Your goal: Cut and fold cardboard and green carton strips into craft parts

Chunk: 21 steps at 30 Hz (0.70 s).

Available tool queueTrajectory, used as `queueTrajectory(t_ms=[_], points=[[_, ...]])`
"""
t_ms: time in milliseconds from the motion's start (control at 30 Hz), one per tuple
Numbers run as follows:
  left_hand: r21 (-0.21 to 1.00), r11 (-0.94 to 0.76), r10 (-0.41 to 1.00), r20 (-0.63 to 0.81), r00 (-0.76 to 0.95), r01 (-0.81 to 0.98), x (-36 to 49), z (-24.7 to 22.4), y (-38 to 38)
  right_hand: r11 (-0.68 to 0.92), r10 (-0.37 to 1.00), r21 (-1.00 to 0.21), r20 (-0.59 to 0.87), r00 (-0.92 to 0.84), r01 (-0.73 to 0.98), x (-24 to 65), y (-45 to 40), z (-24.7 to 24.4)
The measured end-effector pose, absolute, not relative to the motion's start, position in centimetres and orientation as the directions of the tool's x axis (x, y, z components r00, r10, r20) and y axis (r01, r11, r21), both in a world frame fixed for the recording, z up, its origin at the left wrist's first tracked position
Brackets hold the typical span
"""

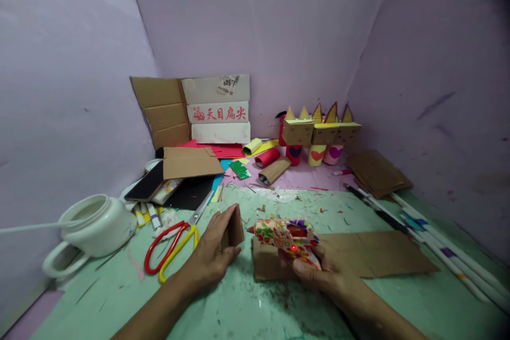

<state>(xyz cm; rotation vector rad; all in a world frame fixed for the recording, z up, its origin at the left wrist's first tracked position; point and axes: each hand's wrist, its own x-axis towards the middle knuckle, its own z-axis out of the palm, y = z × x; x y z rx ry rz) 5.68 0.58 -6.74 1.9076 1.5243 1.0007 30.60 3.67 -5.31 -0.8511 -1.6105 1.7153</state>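
My left hand grips a small folded cardboard piece, fingers over its top and thumb at its lower edge. In my right hand is a flower-patterned glue gun with a small red light lit; its tip points left toward the folded piece without touching it. Beneath the glue gun a long cardboard strip lies flat on the green table cover, reaching to the right. Scissors with red and yellow handles rest left of my left hand.
A white pot stands at the left, near a phone and cardboard. Cardboard-headed figures, paper rolls and a printed box panel are at the back. Markers and stacked cardboard lie right.
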Motion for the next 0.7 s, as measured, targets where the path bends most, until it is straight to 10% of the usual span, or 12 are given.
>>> queueTrajectory(t_ms=[700], points=[[0.736, -0.24, 0.969, 0.222, 0.109, 0.633, 5.72, -6.8, 0.57, -0.051, 0.771, -0.996, 0.003, -0.637, -0.066, 30.41, 3.5, -5.44]])
